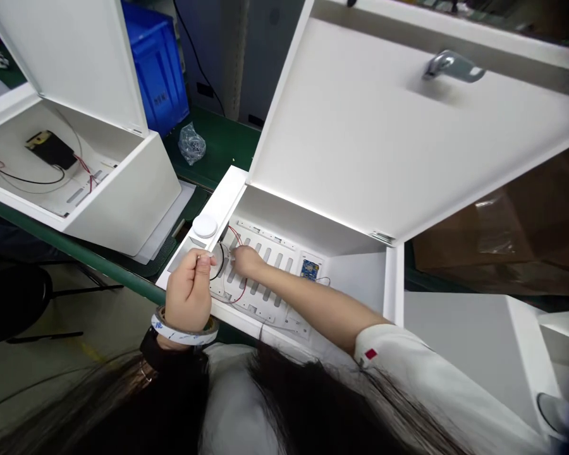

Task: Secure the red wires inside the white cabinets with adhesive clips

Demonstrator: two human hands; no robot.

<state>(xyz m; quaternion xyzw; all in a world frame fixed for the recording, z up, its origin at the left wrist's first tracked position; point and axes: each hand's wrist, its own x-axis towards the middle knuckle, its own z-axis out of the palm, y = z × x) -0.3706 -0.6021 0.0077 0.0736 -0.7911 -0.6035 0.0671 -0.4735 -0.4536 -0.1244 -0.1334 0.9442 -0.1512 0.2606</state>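
An open white metal box (222, 202) lies in front of me with its lid (360, 126) raised. My left hand (188, 294) is closed in a pinch at the box's left end, just below a round white cap (205, 226). Whatever is between those fingertips is too small to make out. My right hand (246, 261) reaches inside, over the slotted white plate (277, 262), closed near red wires (236, 235) and a black cable (221, 262). Its fingertips are partly hidden. A blue circuit board (309, 270) sits right of the plate. Around my left wrist hangs a tape roll (183, 335).
A second open white box (128, 196) with a black module (51, 150) stands left. Behind are a blue crate (159, 82) and a clear plastic bag (191, 144) on the green table (222, 136). A metal latch (452, 66) juts from the lid. Cardboard boxes (516, 221) stand right.
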